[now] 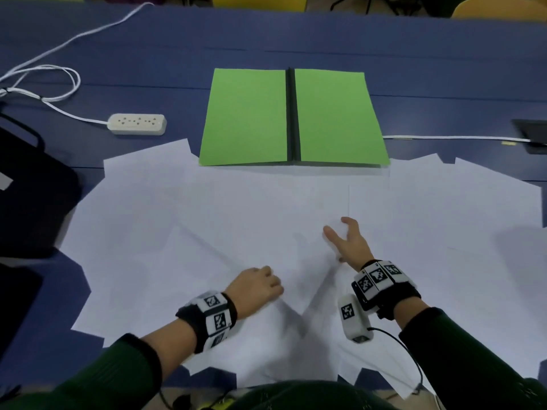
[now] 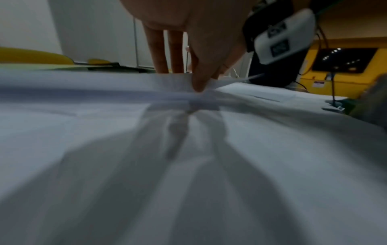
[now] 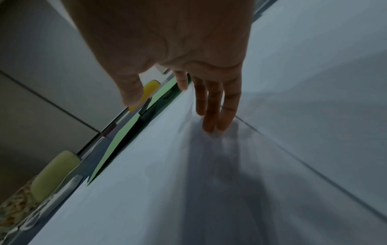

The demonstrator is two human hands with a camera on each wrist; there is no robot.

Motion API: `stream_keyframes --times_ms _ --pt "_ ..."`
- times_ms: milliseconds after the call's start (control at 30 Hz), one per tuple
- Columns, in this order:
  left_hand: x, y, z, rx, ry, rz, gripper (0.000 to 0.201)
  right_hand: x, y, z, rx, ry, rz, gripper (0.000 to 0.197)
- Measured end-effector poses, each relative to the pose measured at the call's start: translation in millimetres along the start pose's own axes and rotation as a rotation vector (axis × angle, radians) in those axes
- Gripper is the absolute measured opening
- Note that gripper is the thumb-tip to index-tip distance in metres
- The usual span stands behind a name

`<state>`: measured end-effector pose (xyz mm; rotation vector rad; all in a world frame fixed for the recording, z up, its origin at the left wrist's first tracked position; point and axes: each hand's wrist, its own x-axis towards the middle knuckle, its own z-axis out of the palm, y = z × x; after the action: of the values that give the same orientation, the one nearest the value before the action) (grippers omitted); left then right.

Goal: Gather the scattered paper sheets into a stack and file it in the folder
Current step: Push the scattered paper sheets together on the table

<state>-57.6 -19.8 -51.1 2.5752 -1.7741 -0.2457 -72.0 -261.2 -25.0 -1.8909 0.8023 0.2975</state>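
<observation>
A lifted sheet [image 2: 146, 86] is pinched by the left hand [image 1: 257, 287]. The right hand [image 1: 349, 242] is spread, fingertips [image 3: 209, 127] pressed on loose sheets [image 1: 177, 208]. The green folder [image 1: 245, 119] is laid open beyond.

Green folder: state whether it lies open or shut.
Open. The green folder lies flat on the table, both covers spread either side of its dark spine; nothing filed in it.

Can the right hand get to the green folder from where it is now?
Probably yes. The right hand lies open on the paper sheets, holding nothing, and the green folder lies open straight ahead with only flat paper between. Whether the arm stretches that far is not certain.
</observation>
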Motion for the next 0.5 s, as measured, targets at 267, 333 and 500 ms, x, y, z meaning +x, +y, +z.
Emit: stream_keyframes --times_ms 267,333,500 --pt "-35 -32 -1 -0.09 0.045 -0.577 0.053 -3 22 -18 -0.016 0.102 0.173 0.065" --pt "-41 -45 -10 -0.166 0.005 -0.858 0.041 -12 33 -25 -0.118 0.13 0.173 0.044" --pt "-32 -76 -18 -0.481 0.069 -1.487 0.051 -24 50 -40 -0.18 0.011 0.353 0.017"
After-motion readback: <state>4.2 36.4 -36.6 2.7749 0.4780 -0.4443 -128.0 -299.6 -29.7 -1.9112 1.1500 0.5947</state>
